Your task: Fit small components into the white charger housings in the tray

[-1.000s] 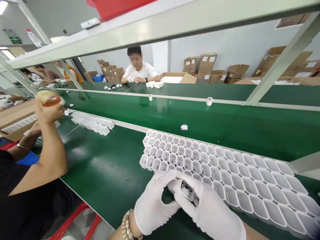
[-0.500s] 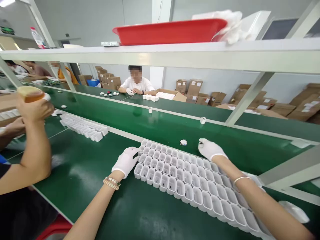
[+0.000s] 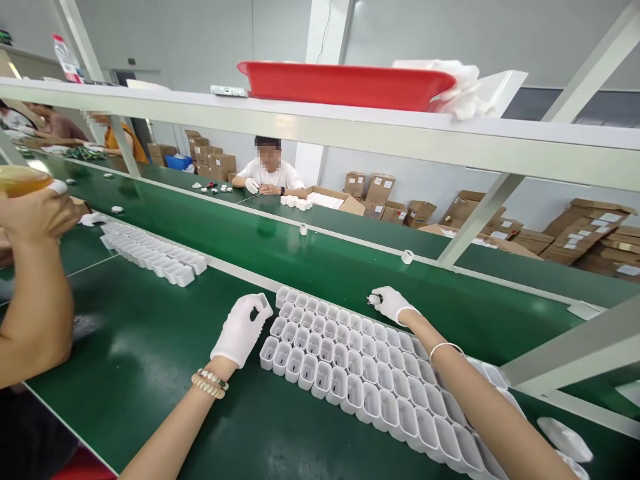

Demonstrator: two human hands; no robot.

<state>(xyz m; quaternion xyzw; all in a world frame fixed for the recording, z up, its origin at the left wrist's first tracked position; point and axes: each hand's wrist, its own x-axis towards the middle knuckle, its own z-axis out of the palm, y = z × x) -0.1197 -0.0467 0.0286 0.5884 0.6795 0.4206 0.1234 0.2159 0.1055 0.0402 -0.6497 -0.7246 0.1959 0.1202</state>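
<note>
My left hand (image 3: 241, 331), in a white glove, is closed around a small white plastic cup (image 3: 265, 305) just off the left end of the cup rows. Its fingers cover much of that cup. Across the tray-like block of rows, my gloved right hand (image 3: 394, 305) is over the green belt. Its fingertips pinch a small white-and-dark part (image 3: 373, 300), whose kind I cannot make out. Between and below the hands stand several rows of open white cups (image 3: 345, 363), some with a dark slot in the bottom. My right forearm passes over their far right end.
More white cups (image 3: 150, 250) stand at the left. Single white pieces (image 3: 407, 257) lie along the belt (image 3: 240, 233). Overhead, a shelf (image 3: 320, 133) bears a red tray (image 3: 350, 85). A co-worker's arm (image 3: 37, 280) is at left; another person (image 3: 270, 175) sits opposite.
My left hand has drawn a cup away from the end of a row. My right hand has moved left and taken hold of the small part that lay on the belt.
</note>
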